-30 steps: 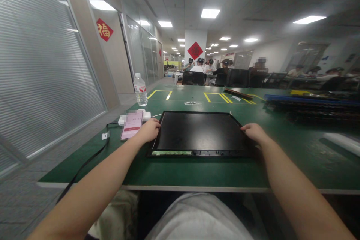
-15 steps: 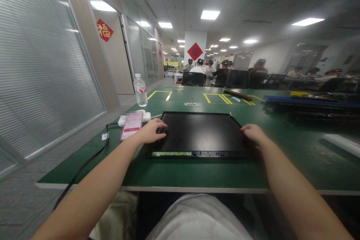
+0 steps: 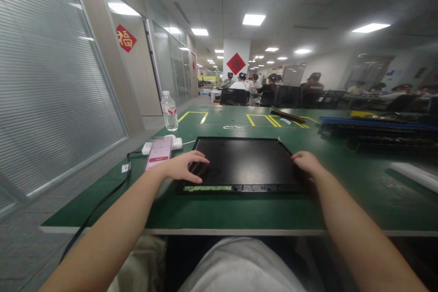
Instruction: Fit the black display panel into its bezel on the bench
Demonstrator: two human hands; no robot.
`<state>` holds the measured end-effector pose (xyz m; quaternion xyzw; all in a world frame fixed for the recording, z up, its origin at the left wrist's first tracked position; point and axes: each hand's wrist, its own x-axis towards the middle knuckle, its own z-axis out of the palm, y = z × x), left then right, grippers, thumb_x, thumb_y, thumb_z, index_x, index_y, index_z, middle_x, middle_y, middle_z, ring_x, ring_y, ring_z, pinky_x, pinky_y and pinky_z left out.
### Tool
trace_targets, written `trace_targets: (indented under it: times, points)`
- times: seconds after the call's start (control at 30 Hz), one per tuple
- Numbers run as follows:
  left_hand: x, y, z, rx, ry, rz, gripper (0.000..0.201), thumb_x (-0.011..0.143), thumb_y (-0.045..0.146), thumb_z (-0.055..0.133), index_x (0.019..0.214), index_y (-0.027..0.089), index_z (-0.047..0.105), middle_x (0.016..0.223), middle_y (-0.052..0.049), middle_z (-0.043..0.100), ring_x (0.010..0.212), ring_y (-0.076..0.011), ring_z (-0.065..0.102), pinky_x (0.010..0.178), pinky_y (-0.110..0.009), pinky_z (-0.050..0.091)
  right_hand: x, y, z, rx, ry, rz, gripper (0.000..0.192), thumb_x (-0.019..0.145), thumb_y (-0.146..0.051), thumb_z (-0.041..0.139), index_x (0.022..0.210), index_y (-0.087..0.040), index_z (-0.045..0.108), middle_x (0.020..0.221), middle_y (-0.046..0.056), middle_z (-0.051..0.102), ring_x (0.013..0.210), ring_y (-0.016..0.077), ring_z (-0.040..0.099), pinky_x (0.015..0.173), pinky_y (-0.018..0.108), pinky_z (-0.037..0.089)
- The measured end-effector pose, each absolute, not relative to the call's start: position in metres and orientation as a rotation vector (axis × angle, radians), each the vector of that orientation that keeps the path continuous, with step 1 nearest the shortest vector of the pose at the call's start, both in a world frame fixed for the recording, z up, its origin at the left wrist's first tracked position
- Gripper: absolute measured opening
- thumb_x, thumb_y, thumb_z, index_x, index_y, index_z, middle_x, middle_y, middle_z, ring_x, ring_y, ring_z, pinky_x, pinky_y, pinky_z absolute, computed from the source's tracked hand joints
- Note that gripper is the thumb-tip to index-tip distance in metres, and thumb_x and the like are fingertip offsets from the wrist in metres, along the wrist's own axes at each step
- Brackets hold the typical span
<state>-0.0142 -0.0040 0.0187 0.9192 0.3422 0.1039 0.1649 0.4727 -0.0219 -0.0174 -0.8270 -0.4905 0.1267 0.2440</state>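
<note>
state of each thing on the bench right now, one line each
black panel: lying flat on the green table
left hand: open, fingers spread on the panel
right hand: resting on the panel's right edge
phone: screen lit, face up
water bottle: upright, capped

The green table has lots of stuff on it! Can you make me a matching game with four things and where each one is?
Things:
1. black panel
2. phone
3. water bottle
4. left hand

Places:
A. standing at the table's far left edge
B. lying flat between both hands
C. resting on the panel's left side
D. lying just left of the panel, pink screen up

Pairs: 1-B, 2-D, 3-A, 4-C
</note>
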Motion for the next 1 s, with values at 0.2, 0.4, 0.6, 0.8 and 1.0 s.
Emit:
trace_targets:
  times: [0.2,0.4,0.6,0.8,1.0]
  points:
    - [-0.016,-0.007,0.022,2.599,0.983,0.264,0.072,0.069,0.046,0.082,0.135,0.026,0.061,0.146,-0.010,0.050,0.132,-0.0319,0.051,0.111,-0.039,0.040,0.473,-0.021,-0.018,-2.272,-1.348,0.322,0.031,0.071,-0.007,0.061,0.094,-0.017,0.079,0.095,0.009,0.076,0.087,0.0211,0.069,0.076,0.025,0.049]
    - [-0.016,-0.007,0.022,2.585,0.983,0.244,0.077,0.065,0.043,0.085,0.135,0.025,0.060,0.149,-0.010,0.047,0.135,-0.0329,0.049,0.113,-0.040,0.037,0.472,-0.021,-0.017,-2.286,-1.367,0.310,0.031,0.071,-0.007,0.060,0.095,-0.017,0.079,0.099,0.010,0.076,0.088,0.0212,0.070,0.074,0.024,0.049]
    - [-0.012,-0.011,0.025,2.595,0.974,0.294,0.076,0.063,0.039,0.086,0.134,0.025,0.061,0.150,-0.011,0.046,0.135,-0.0328,0.048,0.114,-0.041,0.037,0.472,-0.021,-0.018,-2.278,-1.367,0.319,0.032,0.073,-0.007,0.059,0.096,-0.016,0.079,0.100,0.010,0.076,0.089,0.0215,0.070,0.074,0.025,0.049]
    - [-0.007,-0.018,0.027,2.639,0.864,0.380,0.070,0.063,0.029,0.084,0.130,0.026,0.063,0.147,-0.009,0.049,0.133,-0.0307,0.051,0.113,-0.041,0.037,0.475,-0.019,-0.021,-2.265,-1.396,0.281,0.029,0.073,-0.009,0.059,0.092,-0.017,0.079,0.099,0.010,0.076,0.092,0.0226,0.069,0.077,0.026,0.050]
    - [-0.005,-0.020,0.027,2.650,0.835,0.374,0.065,0.063,0.022,0.082,0.127,0.025,0.065,0.146,-0.009,0.050,0.131,-0.0293,0.052,0.113,-0.040,0.038,0.476,-0.018,-0.021,-2.255,-1.362,0.312,0.030,0.071,-0.007,0.059,0.090,-0.018,0.079,0.097,0.010,0.076,0.088,0.0213,0.070,0.076,0.025,0.050]
